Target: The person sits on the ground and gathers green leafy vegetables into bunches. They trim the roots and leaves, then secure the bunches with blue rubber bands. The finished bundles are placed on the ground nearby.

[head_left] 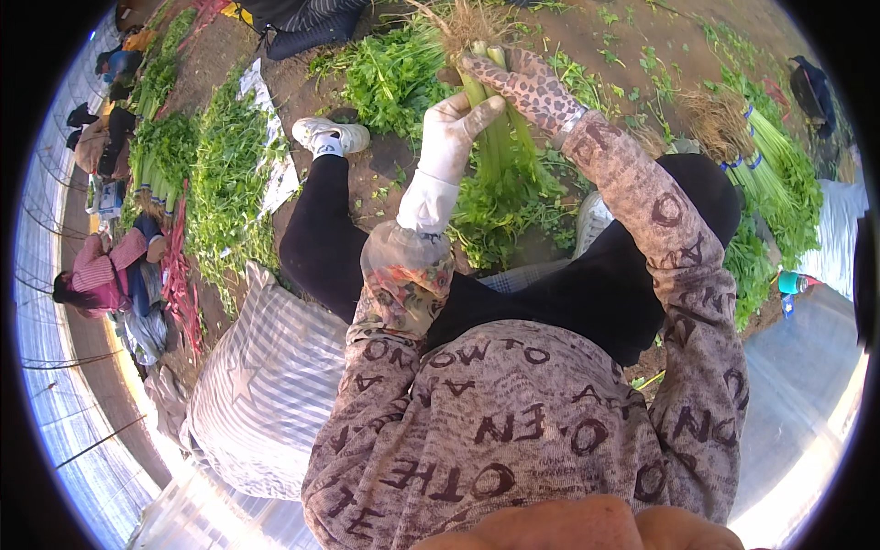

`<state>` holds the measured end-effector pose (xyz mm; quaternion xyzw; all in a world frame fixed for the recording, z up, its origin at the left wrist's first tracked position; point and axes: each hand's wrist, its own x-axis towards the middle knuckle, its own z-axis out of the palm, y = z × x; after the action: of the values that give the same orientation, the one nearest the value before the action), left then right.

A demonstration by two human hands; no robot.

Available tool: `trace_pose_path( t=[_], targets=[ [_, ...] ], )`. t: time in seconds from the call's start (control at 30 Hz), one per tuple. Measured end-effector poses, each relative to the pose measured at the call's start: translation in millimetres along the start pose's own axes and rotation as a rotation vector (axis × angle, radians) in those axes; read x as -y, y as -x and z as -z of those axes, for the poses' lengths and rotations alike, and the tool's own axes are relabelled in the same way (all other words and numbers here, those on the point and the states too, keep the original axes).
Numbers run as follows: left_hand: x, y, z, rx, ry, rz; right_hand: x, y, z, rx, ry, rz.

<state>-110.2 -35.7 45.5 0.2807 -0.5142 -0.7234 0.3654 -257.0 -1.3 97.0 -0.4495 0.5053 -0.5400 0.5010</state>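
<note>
A bunch of celery (496,148) is held up in front of me, its tangled pale roots (474,27) at the top and its leaves hanging towards the ground. My left hand (447,130), in a white glove dirty at the fingertips, pinches the stalks a little below the roots. Higher up, my right hand (533,89) in a leopard-print glove grips the stalk bases just under the roots. Behind my left hand lies a heap of celery leaves (395,82) on the soil. More loose leaves (481,234) lie between my legs.
Tied celery bunches (763,158) with blue bands lie at right. A long leaf pile (230,172) runs along the left, beside a white sheet (278,151). A striped, stuffed sack (268,385) rests by my left hip. Further left, a person (103,275) sits near red strips (180,275).
</note>
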Motion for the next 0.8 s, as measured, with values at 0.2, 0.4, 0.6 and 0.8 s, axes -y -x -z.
trace_pose_path(
  t=[0.2,0.4,0.6,0.8],
  targets=[
    [2.3,-0.7,1.1,0.015,-0.045,-0.022,5.1,-1.6,-4.7,0.011,0.166,0.041],
    [57.1,47.3,14.7,0.391,0.144,0.493,24.5,-18.4,37.7,-0.309,-0.431,0.094],
    [62.5,32.4,74.3,0.649,-0.101,0.707,22.6,-23.1,52.7,-0.424,-0.337,0.147],
    [-1.3,66.2,93.1,0.631,-0.439,0.628,16.4,-38.2,118.8,-0.439,-0.489,0.225]
  ],
)
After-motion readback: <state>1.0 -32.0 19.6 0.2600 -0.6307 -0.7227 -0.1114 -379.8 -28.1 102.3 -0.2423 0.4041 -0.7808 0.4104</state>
